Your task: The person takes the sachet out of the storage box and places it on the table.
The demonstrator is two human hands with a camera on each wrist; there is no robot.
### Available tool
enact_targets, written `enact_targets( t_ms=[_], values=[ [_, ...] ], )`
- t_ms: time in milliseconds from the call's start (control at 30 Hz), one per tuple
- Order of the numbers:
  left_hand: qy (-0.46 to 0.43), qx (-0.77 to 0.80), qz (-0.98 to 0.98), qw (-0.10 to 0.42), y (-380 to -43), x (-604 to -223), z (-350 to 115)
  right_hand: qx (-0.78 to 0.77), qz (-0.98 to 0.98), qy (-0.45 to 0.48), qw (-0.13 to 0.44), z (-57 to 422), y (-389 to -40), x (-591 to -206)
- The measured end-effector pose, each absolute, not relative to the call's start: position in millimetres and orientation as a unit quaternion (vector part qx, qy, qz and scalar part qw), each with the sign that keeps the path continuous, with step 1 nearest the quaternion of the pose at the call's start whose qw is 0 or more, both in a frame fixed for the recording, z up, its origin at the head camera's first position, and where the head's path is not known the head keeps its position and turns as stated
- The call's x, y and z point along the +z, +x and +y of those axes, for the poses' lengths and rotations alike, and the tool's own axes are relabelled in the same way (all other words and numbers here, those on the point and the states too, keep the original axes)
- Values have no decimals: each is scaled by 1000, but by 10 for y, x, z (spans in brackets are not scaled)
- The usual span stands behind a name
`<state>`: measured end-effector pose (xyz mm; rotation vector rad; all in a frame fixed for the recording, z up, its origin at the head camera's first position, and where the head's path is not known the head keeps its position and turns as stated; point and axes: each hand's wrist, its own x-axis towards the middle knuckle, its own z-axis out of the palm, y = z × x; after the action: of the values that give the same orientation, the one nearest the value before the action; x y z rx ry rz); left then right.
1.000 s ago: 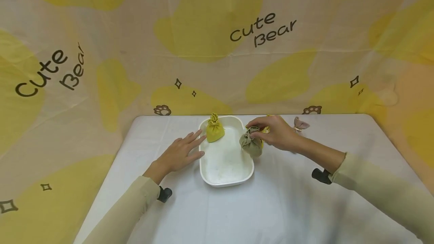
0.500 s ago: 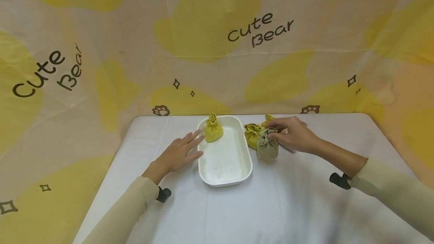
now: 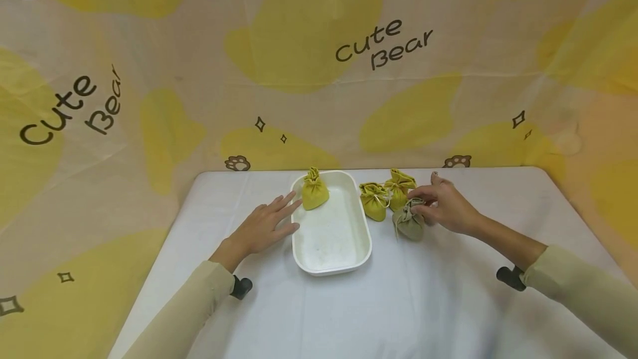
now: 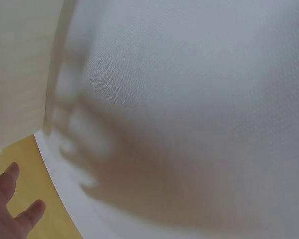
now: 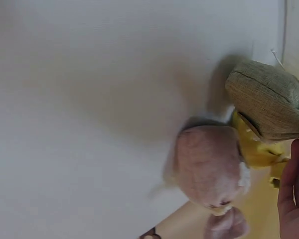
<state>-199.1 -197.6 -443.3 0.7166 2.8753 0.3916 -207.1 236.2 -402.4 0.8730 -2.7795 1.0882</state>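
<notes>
My right hand (image 3: pixel 451 206) pinches the gathered neck of a grey-green drawstring pouch (image 3: pixel 410 226), low over the table to the right of the white tray (image 3: pixel 331 270). Whether the pouch touches the table I cannot tell. Two yellow pouches (image 3: pixel 375 206) stand between it and the tray. Inside the tray, at its back left, sits another yellow pouch (image 3: pixel 314 195). My left hand (image 3: pixel 261 227) has its fingers spread, their tips at the tray's left rim. A pink pouch (image 5: pixel 209 164) shows beside the grey-green one in the right wrist view; my right hand mostly hides it in the head view.
A white cloth covers the table (image 3: pixel 349 320). Behind it hangs a yellow-patterned backdrop (image 3: pixel 309 98) with printed words, close to the table's back edge. Dark wrist cameras (image 3: pixel 241 288) stick out under both sleeves.
My right hand has carried the grey-green pouch from above the tray's right rim rightward and down, uncovering the two yellow pouches. The left hand has stayed at the tray.
</notes>
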Motion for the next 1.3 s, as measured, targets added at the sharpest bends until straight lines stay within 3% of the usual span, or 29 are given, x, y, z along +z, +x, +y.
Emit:
enact_targets(
  t_ms=[567,900,1300],
  values=[
    [245,132,958,71,-1993,-4445,-1996,361,-879,310,21,2337,-2115,-4133],
    [245,131,958,73,-1990,-4450,-2001,375,-885,274,22,1988,-2170,-3874],
    [250,135,956,72,-2008,-4477,-2028,424,-857,293,-3,1415,-2268,-3733]
  ],
)
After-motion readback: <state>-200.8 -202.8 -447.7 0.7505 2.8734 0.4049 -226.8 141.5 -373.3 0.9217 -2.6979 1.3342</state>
